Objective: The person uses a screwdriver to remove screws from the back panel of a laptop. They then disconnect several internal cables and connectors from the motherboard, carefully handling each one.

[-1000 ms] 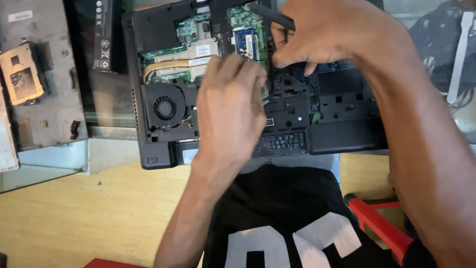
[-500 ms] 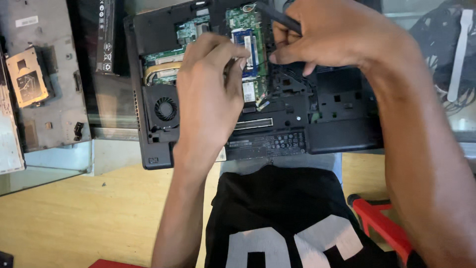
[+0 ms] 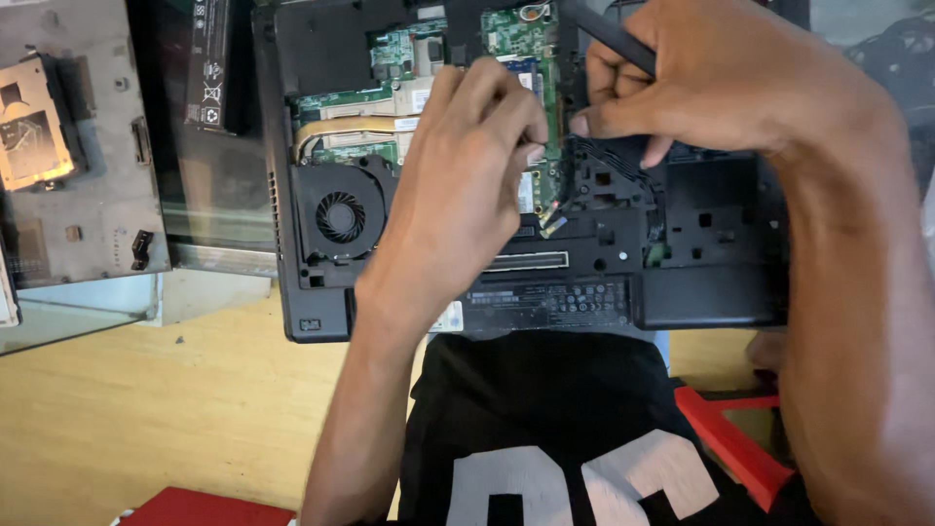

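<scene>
An opened black laptop (image 3: 321, 302) lies bottom side up, its green circuit board (image 3: 511, 29), copper heat pipe and round fan (image 3: 341, 216) exposed. My left hand (image 3: 458, 195) rests over the middle of the board, fingers curled down near a small green module. My right hand (image 3: 721, 78) grips a thin black tool (image 3: 604, 34), likely a screwdriver, whose tip is hidden behind the fingers near the board's right edge.
A detached grey metal cover panel (image 3: 88, 195) with a gold-coloured part (image 3: 34, 136) lies to the left. A long black battery (image 3: 209, 58) sits beside the laptop. Red objects (image 3: 730, 438) lie near my lap on the wooden table (image 3: 146, 419).
My left hand has moved up from the laptop's lower middle onto the circuit board. My right hand stays at the board's edge with the tool.
</scene>
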